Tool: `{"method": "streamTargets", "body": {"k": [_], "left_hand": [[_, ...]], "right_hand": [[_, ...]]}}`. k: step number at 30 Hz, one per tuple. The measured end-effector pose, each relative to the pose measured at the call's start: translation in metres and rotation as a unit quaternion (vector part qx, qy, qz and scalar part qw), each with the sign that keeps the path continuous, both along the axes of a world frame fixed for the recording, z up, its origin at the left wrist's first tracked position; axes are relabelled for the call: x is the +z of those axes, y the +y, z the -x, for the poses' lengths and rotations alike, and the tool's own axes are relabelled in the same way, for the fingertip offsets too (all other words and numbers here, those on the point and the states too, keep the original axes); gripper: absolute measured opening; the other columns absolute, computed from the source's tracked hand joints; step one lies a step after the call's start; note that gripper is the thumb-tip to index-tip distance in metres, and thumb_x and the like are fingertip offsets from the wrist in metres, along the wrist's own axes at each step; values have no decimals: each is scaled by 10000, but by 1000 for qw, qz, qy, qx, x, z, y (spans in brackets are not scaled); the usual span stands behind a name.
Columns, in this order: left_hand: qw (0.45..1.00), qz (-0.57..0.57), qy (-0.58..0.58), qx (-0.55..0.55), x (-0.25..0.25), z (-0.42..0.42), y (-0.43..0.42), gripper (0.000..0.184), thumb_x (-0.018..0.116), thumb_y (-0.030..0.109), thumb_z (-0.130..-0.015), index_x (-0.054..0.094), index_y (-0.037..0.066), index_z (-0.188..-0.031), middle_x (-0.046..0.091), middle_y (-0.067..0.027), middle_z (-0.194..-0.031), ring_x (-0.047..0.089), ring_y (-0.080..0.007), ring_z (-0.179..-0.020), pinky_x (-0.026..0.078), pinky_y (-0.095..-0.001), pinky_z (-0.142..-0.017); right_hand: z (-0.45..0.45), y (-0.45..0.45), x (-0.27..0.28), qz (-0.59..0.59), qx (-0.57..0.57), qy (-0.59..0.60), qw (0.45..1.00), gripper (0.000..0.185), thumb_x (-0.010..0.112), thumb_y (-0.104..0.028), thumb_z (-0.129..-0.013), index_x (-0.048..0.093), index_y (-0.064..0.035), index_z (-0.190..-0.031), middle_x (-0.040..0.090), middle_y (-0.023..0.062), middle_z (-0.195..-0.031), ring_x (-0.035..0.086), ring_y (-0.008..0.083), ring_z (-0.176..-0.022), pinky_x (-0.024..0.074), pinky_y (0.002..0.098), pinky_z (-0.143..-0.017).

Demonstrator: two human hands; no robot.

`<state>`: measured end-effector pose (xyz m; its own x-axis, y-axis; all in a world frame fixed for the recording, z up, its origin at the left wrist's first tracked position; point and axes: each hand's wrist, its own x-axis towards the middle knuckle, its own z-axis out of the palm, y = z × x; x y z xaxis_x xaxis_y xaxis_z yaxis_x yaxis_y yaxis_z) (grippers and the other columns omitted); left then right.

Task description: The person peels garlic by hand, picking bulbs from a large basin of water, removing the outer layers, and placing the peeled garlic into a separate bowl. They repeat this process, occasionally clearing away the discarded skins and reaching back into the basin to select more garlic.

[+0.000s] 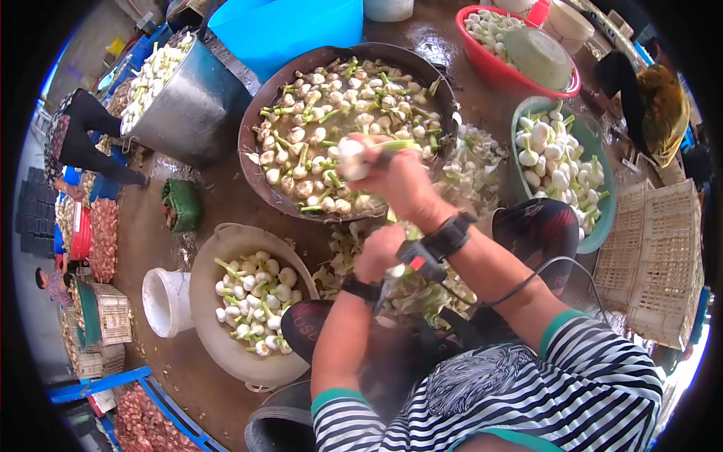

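My right hand (399, 177) is closed around a garlic bulb (352, 160) with a green stem, held above a wide dark basin (248, 151). Many garlic bulbs (350, 98) with cut stems float in that basin's murky water. The held bulb is blurred, and a small dark patch by the fingers is unclear. Nearer my body, my left hand (379, 255) is a closed fist; what it grips, if anything, is hidden. Both wrists wear black bands, with a cabled device (423, 261) at the right one. Under my hands lie peeled garlic skins (429, 297).
A beige basin (207, 339) of whiter bulbs stands left, near a white bucket (167, 303). A green basin (600, 218) of bulbs and a red tub (473, 56) are right. Behind are a metal pot (188, 98) and blue tub (290, 34). Woven crates (648, 264) and other people surround me.
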<state>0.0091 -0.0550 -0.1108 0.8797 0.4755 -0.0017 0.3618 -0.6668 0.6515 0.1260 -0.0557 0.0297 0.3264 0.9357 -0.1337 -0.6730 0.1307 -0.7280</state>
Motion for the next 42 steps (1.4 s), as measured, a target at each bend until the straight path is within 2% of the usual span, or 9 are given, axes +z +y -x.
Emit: {"method": "streamTargets", "body": {"k": [6,10,15,18,28,30,33,35,42], "left_hand": [[975,-11,43,220,56,7,36,366,657,388,-725,663,28,-791,647,-168,-705,631,-318,-594,503,-409,-557],[738,387,-402,380,105,11,39,173,624,139,-846,656,-30,-826,636,-74,-779,597,-119,-632,468,-250,-516],[867,181,-303,353,108,6,31,205,678,134,-777,677,-53,-861,583,19,-670,488,-36,-617,410,-213,-552],[813,332,-340,337,106,17,33,182,654,120,-782,672,-52,-835,574,27,-656,482,-33,-602,403,-218,-523],[712,489,-286,414,35,5,44,181,673,88,-708,631,-37,-833,619,-59,-711,584,-141,-589,454,-275,-533],[945,166,-180,214,-4,15,49,203,652,157,-756,614,54,-927,621,-31,-790,593,-133,-722,474,-283,-641],[970,208,44,120,37,13,42,273,557,274,-846,552,99,-1055,607,-58,-1011,589,-126,-880,486,-298,-702],[721,600,-340,-68,35,-10,36,282,542,293,-855,560,75,-1032,610,-66,-1013,596,-146,-894,492,-296,-716],[564,700,-353,260,64,-18,32,421,458,338,-903,492,-20,-1122,552,-163,-1110,548,-283,-1051,463,-432,-885]], "right_hand": [[2,-1,1,21,12,-138,990,339,503,-207,-931,540,12,-1186,593,92,-1047,600,193,-915,541,335,-732],[-14,-11,-5,48,-1,-218,975,360,525,-209,-923,529,-6,-1219,602,105,-1074,601,174,-946,521,287,-769],[-4,-14,-26,-68,-86,-583,805,371,517,-248,-927,555,27,-1174,597,124,-1081,594,188,-991,515,297,-788],[-12,-15,-15,60,61,-228,970,369,535,-225,-915,557,76,-1129,595,134,-1060,611,225,-956,547,319,-751],[24,34,-11,65,-33,8,997,353,488,-89,-879,499,35,-1209,543,201,-1167,605,317,-975,503,397,-848],[58,39,-15,-81,99,-355,926,441,591,-143,-841,485,-25,-1252,522,183,-1229,559,309,-1070,459,396,-910],[75,8,29,-138,215,-344,903,490,670,-177,-802,510,-81,-1255,504,145,-1285,517,278,-1144,427,376,-950],[47,-8,34,-123,217,-382,890,471,672,-172,-802,528,-88,-1242,517,129,-1278,524,243,-1138,430,363,-942],[-46,-56,-39,61,80,-323,941,410,627,-150,-813,549,13,-1181,622,148,-1075,574,216,-1024,449,324,-880]]}}
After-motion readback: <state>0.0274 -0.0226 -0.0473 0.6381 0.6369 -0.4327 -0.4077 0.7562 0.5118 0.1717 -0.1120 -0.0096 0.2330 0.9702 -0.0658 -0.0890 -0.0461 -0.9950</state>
